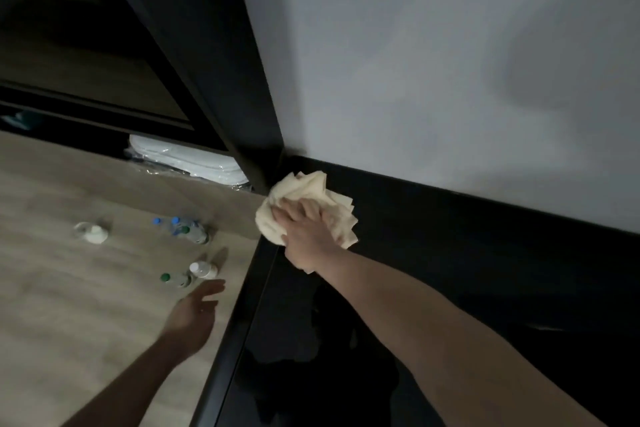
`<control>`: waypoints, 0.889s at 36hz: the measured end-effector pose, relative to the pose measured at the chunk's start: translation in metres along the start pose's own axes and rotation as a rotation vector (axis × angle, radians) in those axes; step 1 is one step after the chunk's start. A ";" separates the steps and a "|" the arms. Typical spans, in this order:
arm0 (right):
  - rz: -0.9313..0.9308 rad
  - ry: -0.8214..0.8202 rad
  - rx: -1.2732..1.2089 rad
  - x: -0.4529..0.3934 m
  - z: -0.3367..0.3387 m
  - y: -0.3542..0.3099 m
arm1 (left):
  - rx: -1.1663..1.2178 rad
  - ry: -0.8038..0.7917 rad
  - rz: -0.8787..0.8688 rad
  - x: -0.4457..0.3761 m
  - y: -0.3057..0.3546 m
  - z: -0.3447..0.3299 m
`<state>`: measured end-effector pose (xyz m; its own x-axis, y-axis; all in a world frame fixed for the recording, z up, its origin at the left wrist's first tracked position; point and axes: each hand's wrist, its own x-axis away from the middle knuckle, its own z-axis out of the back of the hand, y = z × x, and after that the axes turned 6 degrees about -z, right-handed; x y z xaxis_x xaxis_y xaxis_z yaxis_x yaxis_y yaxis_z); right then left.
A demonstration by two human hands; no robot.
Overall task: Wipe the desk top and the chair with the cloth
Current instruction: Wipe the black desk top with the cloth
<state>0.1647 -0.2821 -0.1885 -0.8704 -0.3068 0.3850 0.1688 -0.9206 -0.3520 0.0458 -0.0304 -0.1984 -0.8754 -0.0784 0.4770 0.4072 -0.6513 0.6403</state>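
Observation:
A glossy black desk top (433, 288) runs along the grey wall. A crumpled cream cloth (308, 194) lies on its far left corner, against a dark cabinet post. My right hand (306, 236) presses flat on the cloth, fingers spread over it, arm stretched across the desk. My left hand (195, 314) hangs open and empty in the air to the left of the desk's edge, above the floor. No chair is in view.
On the light wooden floor (52, 288) below stand several small plastic bottles (185, 229) and a white lidded item (93, 232). White folded linen in plastic (194, 163) lies under a dark cabinet (104, 62). The grey wall (450, 62) backs the desk.

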 end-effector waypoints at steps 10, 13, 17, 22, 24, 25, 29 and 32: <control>0.173 -0.182 -0.039 0.106 -0.094 -0.092 | -0.074 0.093 0.111 0.038 -0.049 0.053; 0.217 -0.233 -0.087 0.142 -0.119 -0.114 | -0.104 0.112 0.119 0.049 -0.043 0.057; 0.268 -0.254 0.011 0.188 -0.132 -0.129 | -0.104 0.104 0.094 0.060 -0.032 0.056; 0.309 -0.309 0.058 0.234 -0.153 -0.113 | -0.119 0.081 0.051 0.068 -0.007 0.043; 0.279 -0.322 0.117 0.252 -0.157 -0.096 | -0.132 0.075 0.059 0.066 0.006 0.033; 0.266 -0.307 0.137 0.260 -0.155 -0.087 | -0.139 0.076 0.063 0.065 0.012 0.028; 0.226 -0.236 0.122 0.294 -0.144 -0.039 | -0.186 0.042 -0.026 0.063 0.043 0.002; 0.119 -0.208 0.136 0.322 -0.137 0.004 | -0.201 0.009 -0.086 0.059 0.069 -0.022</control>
<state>-0.1781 -0.3518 -0.1827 -0.7297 -0.4446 0.5195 0.3367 -0.8949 -0.2929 0.0168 -0.0967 -0.1392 -0.9075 -0.0225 0.4195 0.2715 -0.7935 0.5447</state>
